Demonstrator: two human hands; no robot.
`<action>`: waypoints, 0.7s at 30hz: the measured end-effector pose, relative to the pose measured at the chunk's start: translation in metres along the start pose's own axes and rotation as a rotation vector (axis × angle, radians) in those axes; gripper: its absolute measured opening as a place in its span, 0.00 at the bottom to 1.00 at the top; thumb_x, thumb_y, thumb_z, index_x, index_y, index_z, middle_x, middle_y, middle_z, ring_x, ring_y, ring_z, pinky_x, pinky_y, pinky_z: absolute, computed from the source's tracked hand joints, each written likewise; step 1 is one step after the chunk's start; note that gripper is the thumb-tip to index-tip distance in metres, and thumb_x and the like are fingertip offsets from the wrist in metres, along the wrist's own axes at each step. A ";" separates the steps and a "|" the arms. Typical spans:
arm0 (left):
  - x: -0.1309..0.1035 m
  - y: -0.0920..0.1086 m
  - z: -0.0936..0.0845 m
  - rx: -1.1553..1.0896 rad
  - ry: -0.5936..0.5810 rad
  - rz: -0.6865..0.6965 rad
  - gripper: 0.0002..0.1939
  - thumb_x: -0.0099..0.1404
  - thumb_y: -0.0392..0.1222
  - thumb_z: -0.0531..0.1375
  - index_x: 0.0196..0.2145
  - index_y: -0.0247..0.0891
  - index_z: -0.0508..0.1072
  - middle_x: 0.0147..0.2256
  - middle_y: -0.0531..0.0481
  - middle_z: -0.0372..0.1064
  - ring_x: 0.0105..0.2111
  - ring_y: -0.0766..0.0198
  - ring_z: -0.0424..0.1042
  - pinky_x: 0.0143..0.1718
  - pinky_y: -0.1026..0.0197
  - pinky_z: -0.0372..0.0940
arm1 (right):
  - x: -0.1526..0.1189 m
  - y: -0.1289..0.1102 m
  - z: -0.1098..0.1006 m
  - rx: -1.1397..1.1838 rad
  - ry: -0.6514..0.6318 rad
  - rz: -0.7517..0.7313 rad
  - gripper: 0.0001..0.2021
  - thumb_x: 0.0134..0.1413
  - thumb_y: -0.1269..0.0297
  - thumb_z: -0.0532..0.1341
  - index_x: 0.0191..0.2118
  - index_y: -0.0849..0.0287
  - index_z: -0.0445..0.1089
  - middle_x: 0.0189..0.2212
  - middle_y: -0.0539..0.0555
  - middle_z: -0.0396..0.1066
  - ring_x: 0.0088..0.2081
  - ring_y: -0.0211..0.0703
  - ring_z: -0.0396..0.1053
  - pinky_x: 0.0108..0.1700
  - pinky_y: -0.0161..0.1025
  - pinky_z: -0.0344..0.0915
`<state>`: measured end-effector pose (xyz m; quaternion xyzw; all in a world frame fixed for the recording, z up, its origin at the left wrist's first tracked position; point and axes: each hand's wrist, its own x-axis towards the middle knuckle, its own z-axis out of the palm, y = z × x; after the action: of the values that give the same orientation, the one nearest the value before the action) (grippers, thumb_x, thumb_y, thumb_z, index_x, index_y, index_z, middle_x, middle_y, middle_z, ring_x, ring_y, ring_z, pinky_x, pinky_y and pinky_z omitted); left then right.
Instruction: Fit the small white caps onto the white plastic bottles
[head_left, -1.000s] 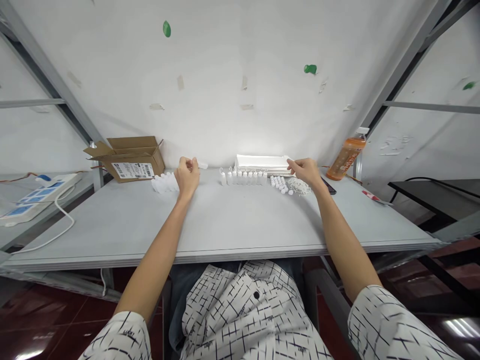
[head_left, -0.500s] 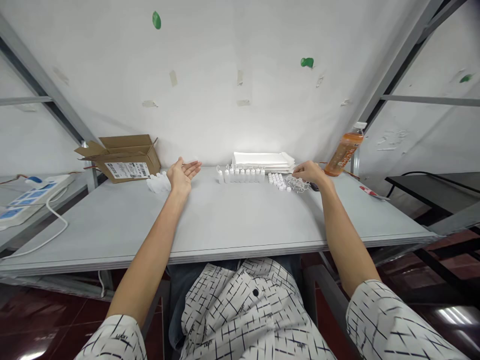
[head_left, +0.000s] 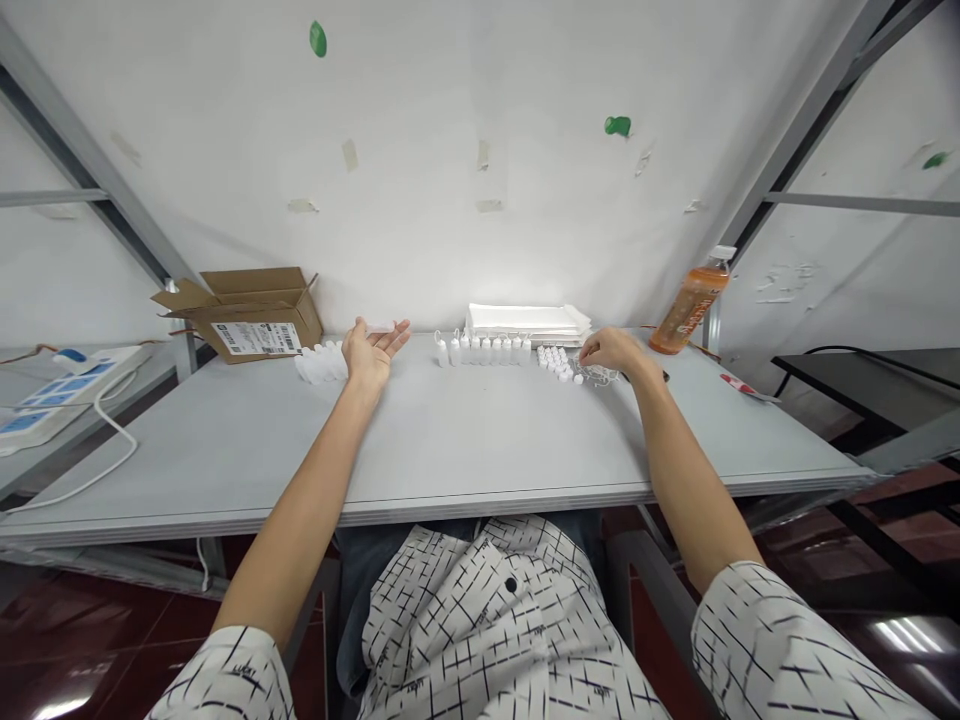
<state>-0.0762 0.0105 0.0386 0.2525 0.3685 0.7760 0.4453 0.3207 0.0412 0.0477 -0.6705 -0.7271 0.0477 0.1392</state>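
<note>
My left hand (head_left: 367, 357) is turned palm up above the table. A small pale, translucent piece, like one of the bottles beside it, lies between its thumb and fingers. To its left stand several small whitish bottles (head_left: 319, 363). My right hand (head_left: 609, 350) bends down with fingertips pinched together over a tangle of thin white loops (head_left: 600, 374); what they hold is too small to make out. Several white caps (head_left: 555, 361) lie just left of that hand. Between my hands stands a row of capped white bottles (head_left: 486, 351), some with loops on top.
An open cardboard box (head_left: 247, 315) is at the back left. Behind the row lies a stack of white sheets (head_left: 529, 322). A bottle of orange drink (head_left: 690, 305) stands back right, near a red-and-white packet (head_left: 739, 384). A power strip (head_left: 67, 395) is at far left.
My left hand has shifted slightly right, away from the whitish bottles, and a pale piece now shows in it. My right hand has moved slightly left over the loops.
</note>
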 end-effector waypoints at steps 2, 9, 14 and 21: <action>0.000 -0.001 0.000 0.006 0.021 -0.008 0.13 0.71 0.51 0.54 0.35 0.39 0.59 0.30 0.47 0.72 0.38 0.57 0.80 0.42 0.57 0.74 | -0.001 -0.003 -0.003 -0.020 -0.044 0.024 0.07 0.42 0.71 0.65 0.28 0.53 0.80 0.31 0.49 0.79 0.32 0.42 0.72 0.31 0.37 0.58; 0.005 0.008 0.000 0.038 0.119 -0.060 0.19 0.68 0.56 0.57 0.29 0.40 0.58 0.17 0.60 0.58 0.18 0.72 0.68 0.26 0.71 0.69 | -0.002 -0.004 -0.004 -0.053 -0.057 0.015 0.07 0.44 0.68 0.64 0.30 0.53 0.81 0.31 0.49 0.79 0.32 0.42 0.72 0.31 0.36 0.57; -0.004 0.014 0.005 0.111 0.040 -0.109 0.23 0.60 0.57 0.65 0.28 0.40 0.59 0.15 0.61 0.57 0.14 0.75 0.62 0.15 0.74 0.57 | 0.003 0.002 -0.001 -0.047 0.069 0.008 0.09 0.47 0.66 0.62 0.33 0.56 0.80 0.32 0.52 0.78 0.33 0.43 0.71 0.31 0.36 0.57; -0.015 0.015 0.010 0.302 -0.195 -0.215 0.24 0.54 0.56 0.70 0.30 0.38 0.62 0.16 0.59 0.62 0.13 0.74 0.61 0.12 0.74 0.51 | 0.013 0.018 0.005 0.074 0.204 0.007 0.09 0.50 0.65 0.60 0.33 0.58 0.78 0.30 0.54 0.76 0.32 0.44 0.70 0.34 0.37 0.61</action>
<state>-0.0693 -0.0037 0.0555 0.3495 0.4606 0.6319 0.5162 0.3356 0.0562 0.0400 -0.6688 -0.7046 0.0064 0.2370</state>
